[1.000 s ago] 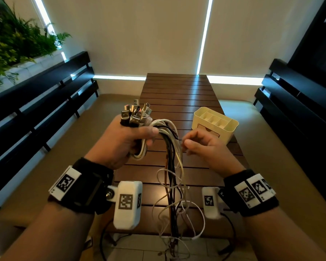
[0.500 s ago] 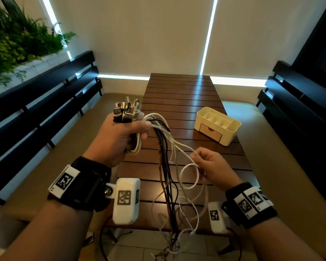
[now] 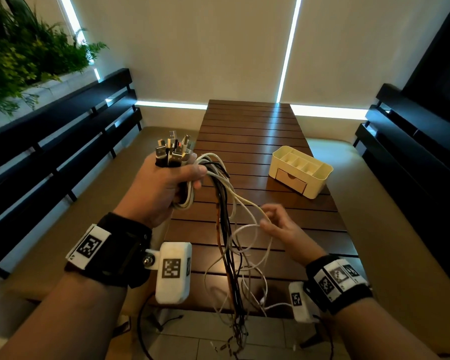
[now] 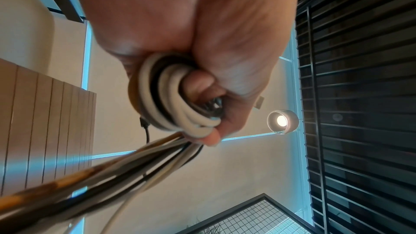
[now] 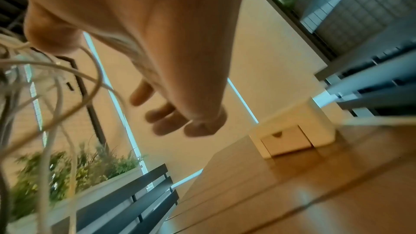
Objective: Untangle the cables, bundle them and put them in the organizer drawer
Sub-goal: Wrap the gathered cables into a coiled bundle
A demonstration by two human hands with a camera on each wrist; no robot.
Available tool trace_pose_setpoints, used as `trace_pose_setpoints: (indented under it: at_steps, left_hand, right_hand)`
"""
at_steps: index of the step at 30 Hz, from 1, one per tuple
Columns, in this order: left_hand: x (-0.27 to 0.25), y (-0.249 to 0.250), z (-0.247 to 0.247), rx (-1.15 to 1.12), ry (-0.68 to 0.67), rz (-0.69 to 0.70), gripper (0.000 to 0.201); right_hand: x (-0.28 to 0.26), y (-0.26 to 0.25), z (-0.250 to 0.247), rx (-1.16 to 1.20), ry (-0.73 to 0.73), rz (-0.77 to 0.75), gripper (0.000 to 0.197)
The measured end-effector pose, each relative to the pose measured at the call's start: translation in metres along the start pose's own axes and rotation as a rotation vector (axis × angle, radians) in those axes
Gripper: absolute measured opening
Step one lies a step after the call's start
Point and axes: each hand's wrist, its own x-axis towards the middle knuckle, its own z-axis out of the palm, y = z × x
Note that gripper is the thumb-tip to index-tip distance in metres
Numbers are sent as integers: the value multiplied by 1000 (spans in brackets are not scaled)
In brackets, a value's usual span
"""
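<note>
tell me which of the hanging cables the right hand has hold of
The white cable that swings out rightward from the bunch to the right hand. The black and brown cables hang straight down from the left hand.

Dangling cables [image 3: 229, 245] hang between both hands; bare table [image 3: 247, 131] surrounds organizer [image 3: 300, 175].

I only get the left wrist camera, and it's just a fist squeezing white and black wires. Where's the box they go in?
Observer: The cream plastic organizer box sits on the brown slatted wooden table, ahead and to the right of the hands.
Operator: Is its drawer open?
Observer: No, the small drawer in its front is closed.
Operator: What's the other hand doing?
Observer: The right hand pinches one thin white cable, holding it off to the side of the hanging bunch of cables.
</note>
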Motion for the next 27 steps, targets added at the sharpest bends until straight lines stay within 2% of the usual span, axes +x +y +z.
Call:
trace_pose_setpoints:
  at_steps: [2, 4, 7, 10, 12, 15, 18, 21, 25, 27]
  left_hand:
    - [1, 0, 1, -17, 24, -16, 23]
    - [1, 0, 2, -18, 48, -27, 20]
    - [3, -2, 4, -34, 77, -35, 17]
    - [5, -2, 5, -53, 88, -42, 17]
    - [5, -3, 4, -52, 87, -49, 16]
    - [5, -4, 4, -41, 75, -42, 15]
    - [6, -5, 3, -37, 102, -41, 13]
    - [8, -7, 3, -35, 109, -36, 14]
    - [9, -12, 5, -29, 74, -42, 14]
    - [8, -13, 6, -11, 31, -44, 8]
  right_hand:
    - [-1, -11, 3, -42, 170, -94, 50]
    - [-3, -24, 9, -29, 257, -223, 48]
    - [-8, -45, 19, 74, 181, -373, 40]
    - [-12, -62, 24, 170, 108, -466, 17]
    - [-12, -67, 26, 162, 166, -440, 7]
    - [-12, -67, 28, 76, 232, -396, 12]
    - [-18, -66, 36, 35, 127, -405, 10]
    - [-20, -62, 48, 22, 72, -336, 11]
    - [-9, -53, 58, -95, 292, -208, 15]
    - [-4, -51, 59, -167, 389, -142, 24]
